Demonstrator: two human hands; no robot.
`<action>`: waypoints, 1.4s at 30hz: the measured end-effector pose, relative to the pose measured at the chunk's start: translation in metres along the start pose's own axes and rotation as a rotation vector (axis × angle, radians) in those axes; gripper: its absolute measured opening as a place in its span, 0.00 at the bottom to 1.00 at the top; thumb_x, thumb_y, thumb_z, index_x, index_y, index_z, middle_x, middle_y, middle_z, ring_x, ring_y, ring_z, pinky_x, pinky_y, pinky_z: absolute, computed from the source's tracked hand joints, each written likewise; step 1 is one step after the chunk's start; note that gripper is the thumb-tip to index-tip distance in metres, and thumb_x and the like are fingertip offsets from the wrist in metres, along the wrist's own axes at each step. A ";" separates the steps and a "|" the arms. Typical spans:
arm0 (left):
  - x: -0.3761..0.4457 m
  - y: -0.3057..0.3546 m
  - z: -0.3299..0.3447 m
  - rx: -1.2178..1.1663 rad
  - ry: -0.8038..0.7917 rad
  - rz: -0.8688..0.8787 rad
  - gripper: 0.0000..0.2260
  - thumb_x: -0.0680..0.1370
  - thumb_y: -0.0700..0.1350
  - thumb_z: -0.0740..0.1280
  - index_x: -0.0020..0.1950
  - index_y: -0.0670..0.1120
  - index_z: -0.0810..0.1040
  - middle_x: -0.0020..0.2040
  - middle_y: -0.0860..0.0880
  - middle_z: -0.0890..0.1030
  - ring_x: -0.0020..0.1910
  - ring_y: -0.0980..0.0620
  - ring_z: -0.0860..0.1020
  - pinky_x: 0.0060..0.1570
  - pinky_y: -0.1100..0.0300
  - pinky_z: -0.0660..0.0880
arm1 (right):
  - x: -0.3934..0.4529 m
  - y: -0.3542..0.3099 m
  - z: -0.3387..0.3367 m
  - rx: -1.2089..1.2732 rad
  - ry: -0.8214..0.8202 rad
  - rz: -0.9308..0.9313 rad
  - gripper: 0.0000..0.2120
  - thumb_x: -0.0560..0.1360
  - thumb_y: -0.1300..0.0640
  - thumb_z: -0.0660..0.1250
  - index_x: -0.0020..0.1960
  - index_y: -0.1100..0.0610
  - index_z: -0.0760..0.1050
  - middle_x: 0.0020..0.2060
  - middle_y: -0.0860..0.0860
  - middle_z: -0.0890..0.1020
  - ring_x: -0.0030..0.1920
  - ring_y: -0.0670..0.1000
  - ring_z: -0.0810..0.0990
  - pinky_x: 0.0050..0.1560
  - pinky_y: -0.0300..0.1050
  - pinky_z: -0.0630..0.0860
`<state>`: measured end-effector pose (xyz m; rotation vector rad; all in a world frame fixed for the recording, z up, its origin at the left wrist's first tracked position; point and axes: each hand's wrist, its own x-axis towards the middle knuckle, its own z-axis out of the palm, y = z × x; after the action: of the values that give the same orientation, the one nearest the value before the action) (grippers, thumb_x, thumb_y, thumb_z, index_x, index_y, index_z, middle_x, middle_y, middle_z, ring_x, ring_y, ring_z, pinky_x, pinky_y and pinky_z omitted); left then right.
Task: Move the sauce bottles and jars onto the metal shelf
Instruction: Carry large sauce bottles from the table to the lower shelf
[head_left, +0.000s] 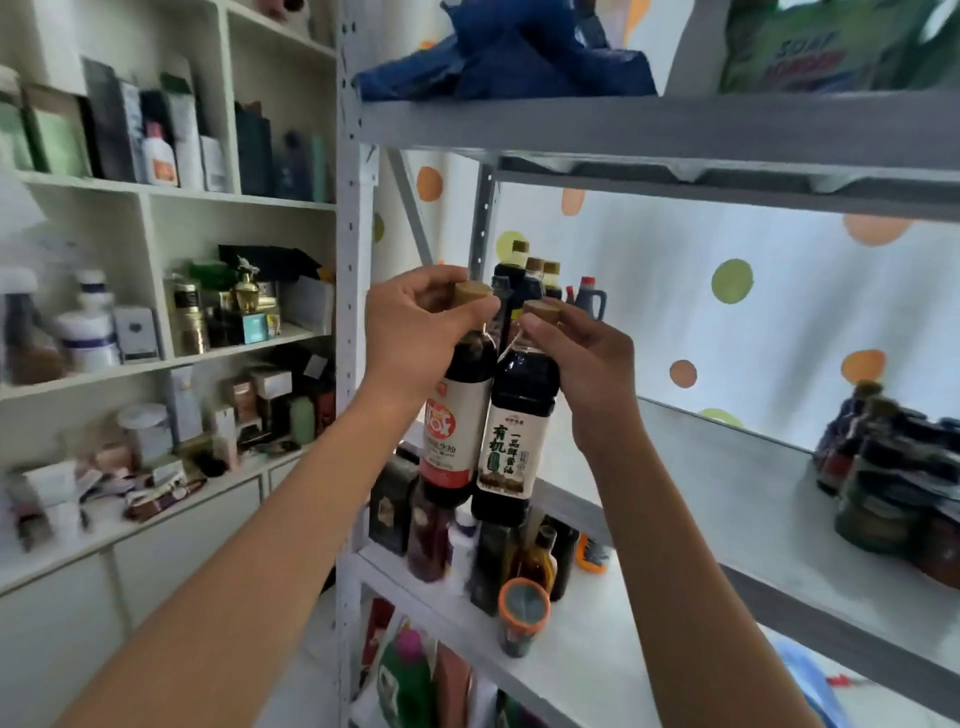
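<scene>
I have 2 sauce bottles in the air in front of the metal shelf (727, 457), 1 in each hand. My left hand (415, 332) pinches the tan cap and neck of the red-labelled bottle (457, 415); its fingers (441, 278) are curled over the top. My right hand (587, 364) grips the neck of the bottle with the green and white label (517, 431) just below its cap, fingers closed round it. The 2 bottles hang side by side, touching or nearly so, tilted a little, and neither rests on any board yet.

As I judge it, the job is partly done. At the back left of the middle board stands a cluster of dark bottles (535, 280), and at the right end a blurred group of jars (893, 478) sits near the front edge. Between them the board lies bare, so there is room for this pair.

What is left: set these 2 down, then fetch more. The board below carries a crowd of other bottles (498, 561); I cannot tell whether those count as placed or waiting.
</scene>
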<state>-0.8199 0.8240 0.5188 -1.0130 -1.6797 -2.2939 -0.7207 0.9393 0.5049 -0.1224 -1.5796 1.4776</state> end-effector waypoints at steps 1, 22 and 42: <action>0.009 -0.004 0.008 -0.008 -0.006 0.005 0.17 0.66 0.38 0.79 0.52 0.43 0.82 0.42 0.50 0.86 0.42 0.56 0.84 0.42 0.64 0.79 | 0.011 0.002 -0.004 -0.006 0.012 -0.005 0.07 0.74 0.66 0.71 0.51 0.61 0.83 0.44 0.55 0.87 0.45 0.51 0.84 0.51 0.45 0.80; 0.106 -0.111 0.123 0.006 -0.061 -0.035 0.17 0.71 0.40 0.76 0.55 0.43 0.74 0.40 0.54 0.85 0.40 0.58 0.84 0.36 0.70 0.76 | 0.147 0.089 -0.075 -0.093 0.067 0.005 0.07 0.74 0.64 0.73 0.52 0.60 0.84 0.43 0.52 0.87 0.44 0.48 0.85 0.50 0.43 0.81; 0.043 -0.192 0.096 0.413 -0.177 -0.147 0.29 0.67 0.50 0.79 0.63 0.51 0.68 0.60 0.54 0.76 0.58 0.53 0.76 0.57 0.58 0.74 | 0.083 0.119 -0.083 -0.910 0.033 0.170 0.37 0.71 0.55 0.76 0.74 0.47 0.61 0.62 0.48 0.80 0.59 0.53 0.79 0.51 0.46 0.75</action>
<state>-0.9003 0.9933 0.4052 -1.0487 -2.2428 -1.8537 -0.7712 1.0842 0.4378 -0.8068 -2.1399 0.7587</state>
